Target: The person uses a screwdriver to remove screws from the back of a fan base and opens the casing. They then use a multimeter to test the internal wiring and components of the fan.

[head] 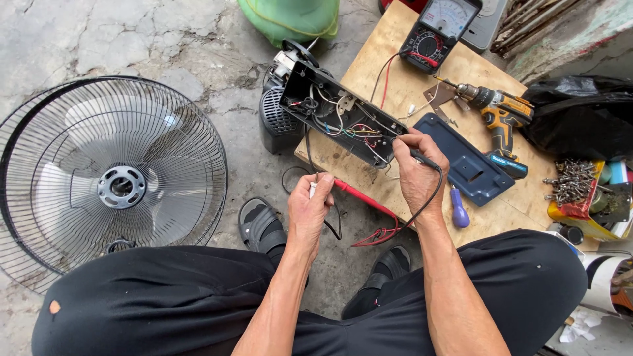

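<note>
- Lying opened on the counter (369,46) near its left edge: black control housing (339,112) of a fan, cover off, coloured wires exposed inside.
- Resting just beside it toward the counter's middle: the removed blue-grey cover plate (465,161), so opening up judged as done.
- Probing apparently under way, reassembly still ahead: fan guard with blades (109,178) sitting apart on the concrete floor.
- Pinching the black probe (422,158) in closed fingers: right hand (417,175), tip reaching into the wiring at the housing's near end.
- Gripping the red probe (359,196) together with a small white piece: left hand (311,207), curled shut, hovering off the counter's near-left corner.
- Trailing from both probes toward the analogue multimeter (438,29) at the counter's far edge: red and black leads.
- Lying idle near the right edge: cordless drill (498,112); purple-handled screwdriver (458,211) at the near edge.
</note>
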